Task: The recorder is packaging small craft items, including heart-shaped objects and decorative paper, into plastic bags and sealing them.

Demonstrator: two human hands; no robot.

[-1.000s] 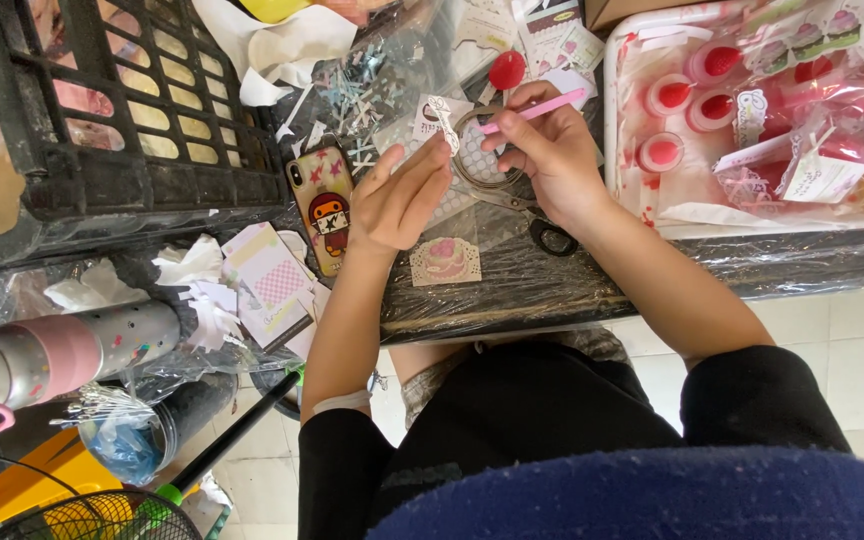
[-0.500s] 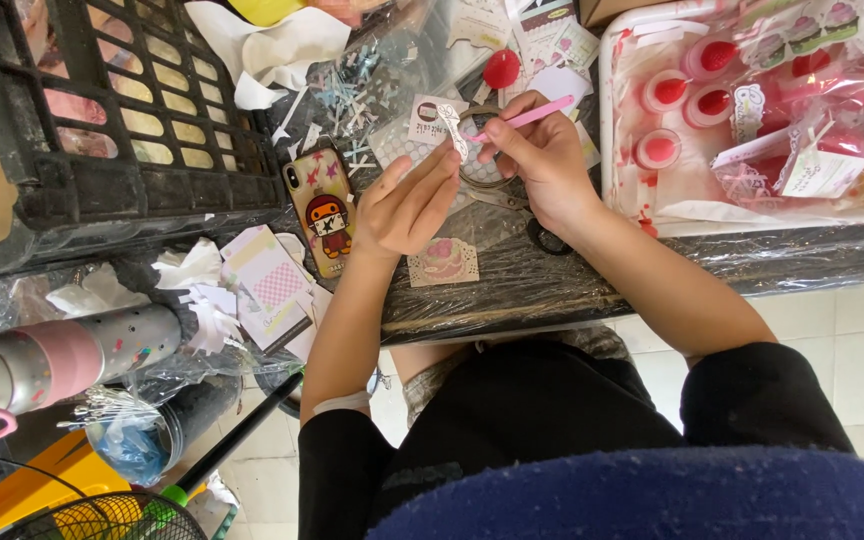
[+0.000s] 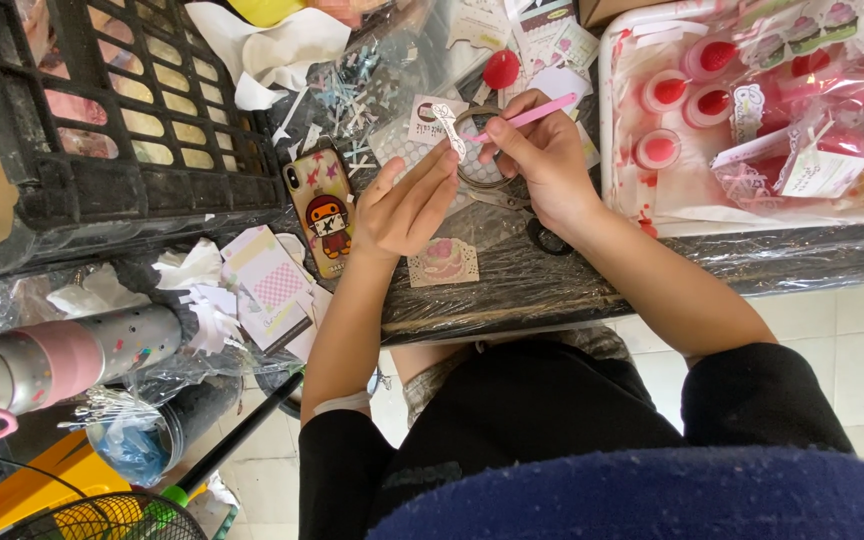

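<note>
Left hand fingers extended toward 1 o'clock, grip pinching white paper strip. Right hand curled, grip pinching pink stick, above tape roll on tabletop.

This looks like a small home craft corner, a place where party favours or little gifts are made and packed by hand. The work table is wrapped in crinkled clear plastic over a dark top and crowded with paper cut-outs and scraps. On the far right, a white tray holds small wrapped pots with red and pink tops. A black plastic crate sits on the far left. Patterned paper cards lie near the table's left edge, beside a phone in a cartoon case. The floor is pale tile.
</note>
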